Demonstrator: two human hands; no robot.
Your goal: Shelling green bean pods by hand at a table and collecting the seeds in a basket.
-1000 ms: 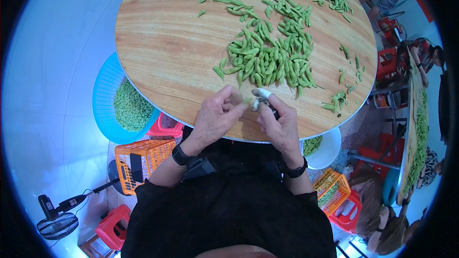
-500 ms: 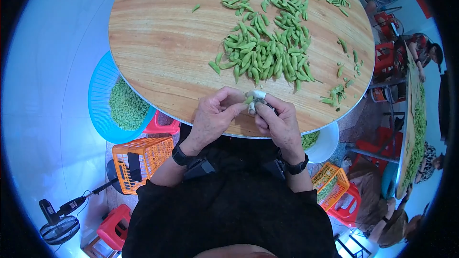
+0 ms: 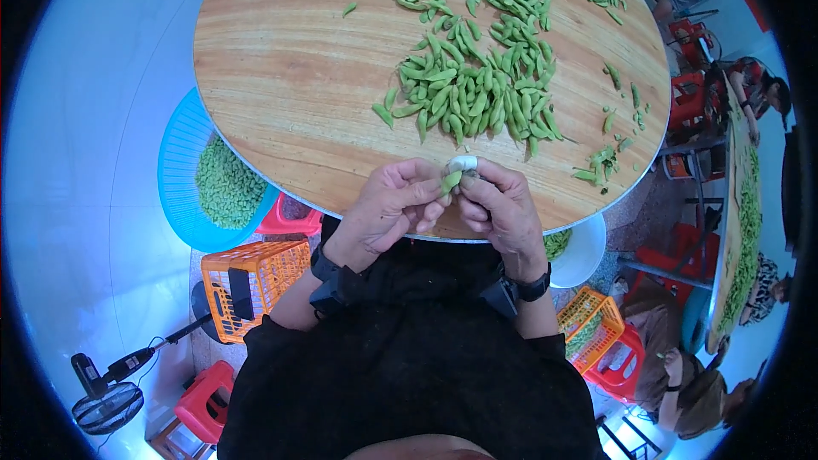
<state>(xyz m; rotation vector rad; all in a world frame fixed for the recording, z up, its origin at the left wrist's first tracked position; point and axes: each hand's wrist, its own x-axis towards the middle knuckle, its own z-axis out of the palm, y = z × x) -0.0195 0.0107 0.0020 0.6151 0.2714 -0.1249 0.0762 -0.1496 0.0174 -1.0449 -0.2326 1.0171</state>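
1. Green pod (image 3: 451,182), frame centre: my left hand (image 3: 388,204) pinches it between fingers; my right hand (image 3: 504,200) curls at its other side, whether gripping I can't tell.
2. If that pinch loosened, it could drop past the table's (image 3: 290,77) near edge.
3. Room opens leftward; the pod heap (image 3: 477,98) crowds upper centre.

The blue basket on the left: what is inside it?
Inside the blue basket lie many small green beans. The bottom beneath them cannot be seen; the round table hides part of the right side.
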